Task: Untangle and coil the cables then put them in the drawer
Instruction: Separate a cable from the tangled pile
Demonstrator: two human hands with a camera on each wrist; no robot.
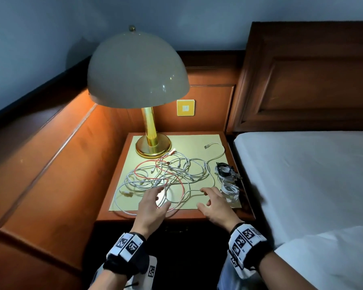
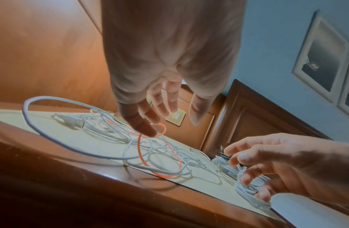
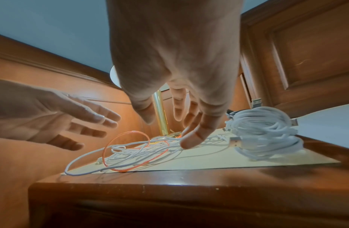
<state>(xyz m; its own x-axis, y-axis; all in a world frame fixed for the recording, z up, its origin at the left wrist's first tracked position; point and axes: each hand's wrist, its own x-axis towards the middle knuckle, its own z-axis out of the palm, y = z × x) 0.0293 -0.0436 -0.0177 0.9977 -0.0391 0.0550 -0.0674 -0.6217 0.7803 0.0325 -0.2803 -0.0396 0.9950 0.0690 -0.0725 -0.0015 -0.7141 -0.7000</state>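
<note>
the left hand (image 1: 150,208) hovers with fingers spread and relaxed, holding nothing, over the near edge of the tangle of cables (image 1: 166,176): thin, limp white cords and one red cable (image 1: 177,185), looping far and left across the smooth cream nightstand top (image 1: 197,141). the right hand (image 1: 215,205), loosely curled and empty, hangs near it; coiled white bundles (image 1: 230,189) lie just right.
</note>
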